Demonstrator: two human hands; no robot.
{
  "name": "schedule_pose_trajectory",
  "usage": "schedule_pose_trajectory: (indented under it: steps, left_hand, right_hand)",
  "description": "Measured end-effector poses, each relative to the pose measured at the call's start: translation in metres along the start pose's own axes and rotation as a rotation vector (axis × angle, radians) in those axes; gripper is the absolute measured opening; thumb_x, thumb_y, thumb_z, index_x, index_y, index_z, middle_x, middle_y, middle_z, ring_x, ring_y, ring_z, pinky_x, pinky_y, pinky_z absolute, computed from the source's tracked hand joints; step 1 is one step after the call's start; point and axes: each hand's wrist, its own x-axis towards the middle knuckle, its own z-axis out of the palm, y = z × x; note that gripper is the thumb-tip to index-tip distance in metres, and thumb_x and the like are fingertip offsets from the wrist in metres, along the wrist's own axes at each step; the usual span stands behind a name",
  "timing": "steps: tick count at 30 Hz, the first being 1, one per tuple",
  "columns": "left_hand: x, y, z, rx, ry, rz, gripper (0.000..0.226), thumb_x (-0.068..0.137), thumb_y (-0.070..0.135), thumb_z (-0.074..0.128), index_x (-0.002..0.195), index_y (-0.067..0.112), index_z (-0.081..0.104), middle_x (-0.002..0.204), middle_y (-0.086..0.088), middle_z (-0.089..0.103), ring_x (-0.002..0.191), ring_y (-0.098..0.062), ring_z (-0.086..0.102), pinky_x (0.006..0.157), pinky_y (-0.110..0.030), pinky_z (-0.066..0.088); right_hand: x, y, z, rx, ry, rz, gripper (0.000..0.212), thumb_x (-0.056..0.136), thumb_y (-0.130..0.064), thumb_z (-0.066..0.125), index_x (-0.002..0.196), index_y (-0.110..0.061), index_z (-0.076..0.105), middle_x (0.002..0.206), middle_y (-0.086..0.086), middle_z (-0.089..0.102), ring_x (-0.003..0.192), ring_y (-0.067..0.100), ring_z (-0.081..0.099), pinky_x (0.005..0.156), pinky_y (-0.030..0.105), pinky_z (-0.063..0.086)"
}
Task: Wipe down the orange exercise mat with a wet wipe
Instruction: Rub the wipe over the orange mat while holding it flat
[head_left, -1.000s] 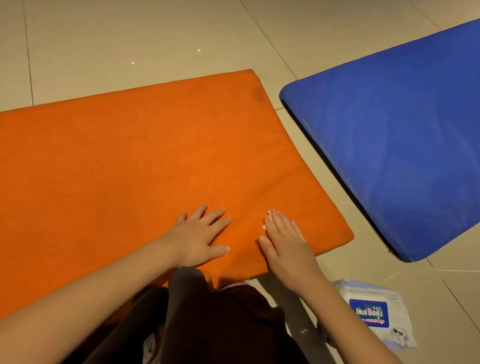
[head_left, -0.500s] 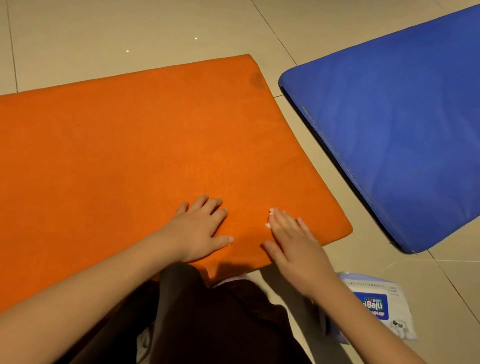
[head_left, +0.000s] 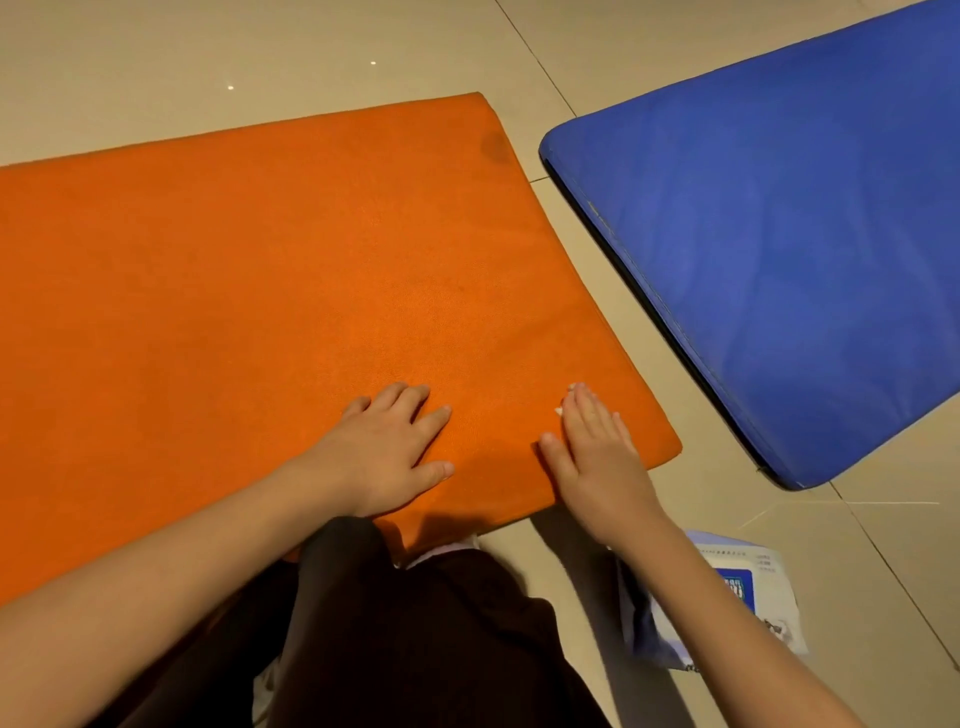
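Pressing wet wipe (head_left: 559, 411) flat-fingered on orange mat (head_left: 260, 286), right grip (head_left: 597, 457); left grip (head_left: 384, 447) flat, empty; tiled floor (head_left: 208, 62).

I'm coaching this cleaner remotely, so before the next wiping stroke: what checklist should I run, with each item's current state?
1. The wet wipe sits under the right hand: ok, white slivers show beside the flat fingers.
2. The left hand lies flat on the orange mat, bracing it: ok.
3. The dark smudge near the mat's far right corner is wiped off: not ok, it shows.
4. The blue mat lies apart from the orange one: ok, floor shows between.
5. The wipes pack lies by the right forearm: ok.
6. The wipe is clean enough: cannot tell, mostly hidden.
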Motion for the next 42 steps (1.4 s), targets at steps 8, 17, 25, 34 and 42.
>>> schedule_pose_trajectory:
  steps: [8,17,25,34,42]
  left_hand:
    - [0.001,0.001,0.002,-0.017,-0.021,0.013,0.071,0.1,0.058,0.022,0.157,0.025,-0.005,0.163,0.003,-0.014,0.15,-0.022,-0.012,0.121,-0.049,0.003]
    - [0.001,0.003,-0.001,0.018,-0.043,0.013,0.069,0.1,0.058,0.02,0.156,0.027,-0.008,0.163,0.002,-0.016,0.15,-0.023,-0.014,0.121,-0.05,0.003]
    - [0.002,0.002,-0.001,0.008,-0.045,0.004,0.072,0.097,0.065,0.018,0.156,0.03,-0.006,0.163,0.004,-0.013,0.15,-0.021,-0.012,0.122,-0.048,0.003]
    - [0.005,0.003,0.0,-0.051,-0.016,-0.014,0.069,0.1,0.059,0.028,0.156,0.032,-0.001,0.163,0.007,-0.011,0.15,-0.02,-0.01,0.122,-0.047,0.004]
    - [0.002,-0.001,0.003,-0.083,0.013,0.005,0.09,0.075,0.072,0.008,0.156,0.033,0.002,0.164,0.008,-0.008,0.151,-0.019,-0.008,0.121,-0.047,0.006]
  right_hand:
    - [0.001,0.031,-0.002,-0.006,0.051,0.133,0.08,0.088,-0.064,0.002,0.152,-0.018,-0.002,0.16,-0.003,-0.007,0.146,0.01,-0.008,0.117,0.029,-0.007]
    - [0.0,0.056,0.005,0.106,0.087,0.239,0.069,0.097,-0.054,0.014,0.153,-0.017,-0.001,0.161,0.0,-0.004,0.147,0.011,-0.004,0.12,0.034,-0.002]
    - [0.0,0.055,0.004,0.108,0.072,0.133,0.068,0.098,-0.054,0.016,0.153,-0.018,0.0,0.159,-0.004,-0.004,0.146,0.009,-0.004,0.118,0.03,-0.002]
    - [0.03,0.033,-0.001,-0.037,-0.01,-0.004,0.071,0.098,-0.058,0.017,0.153,-0.017,-0.003,0.159,-0.004,-0.009,0.146,0.01,-0.006,0.118,0.03,-0.004]
    - [0.045,0.011,-0.004,-0.031,-0.036,-0.001,0.077,0.097,-0.06,0.017,0.152,-0.012,-0.007,0.158,0.004,-0.014,0.146,0.016,-0.009,0.117,0.031,-0.006]
